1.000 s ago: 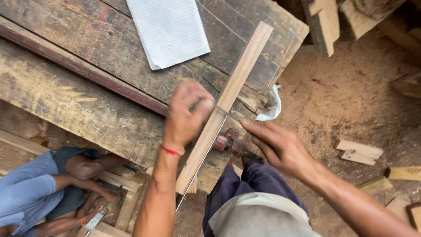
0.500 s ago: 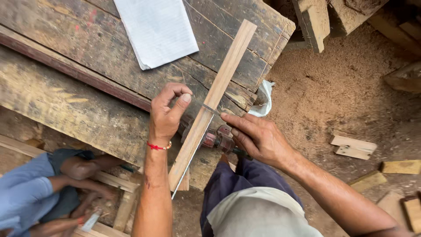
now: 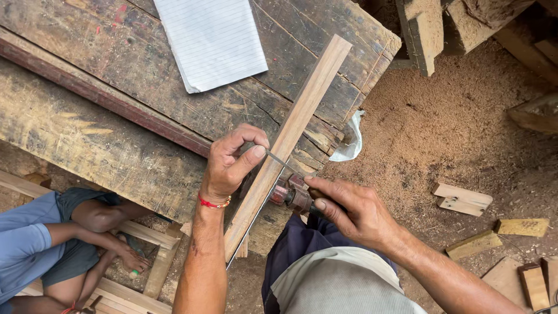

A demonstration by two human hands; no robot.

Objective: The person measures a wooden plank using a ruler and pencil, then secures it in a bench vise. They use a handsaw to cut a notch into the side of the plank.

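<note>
A long pale wooden strip (image 3: 303, 107) lies slantwise across the old plank workbench (image 3: 104, 145), its near end sticking out over the bench edge. My left hand (image 3: 231, 166), with a red thread at the wrist, pinches the thin metal shaft (image 3: 280, 161) of a hand tool between thumb and forefinger, right over the strip. My right hand (image 3: 351, 212) is closed around the tool's reddish-brown handle (image 3: 290, 195) just right of the strip. The shaft's tip is hidden under my left fingers.
A lined sheet of paper (image 3: 212, 40) lies on the bench's far part. A white rag (image 3: 351, 139) hangs at the bench corner. Sawdust floor (image 3: 453, 116) holds wood offcuts (image 3: 462, 199) and blocks (image 3: 421, 32). Another person in blue (image 3: 35, 250) crouches at lower left.
My left hand has shifted from resting flat on the strip to pinching the tool's thin shaft. My right hand stays on the handle, and the strip has barely moved.
</note>
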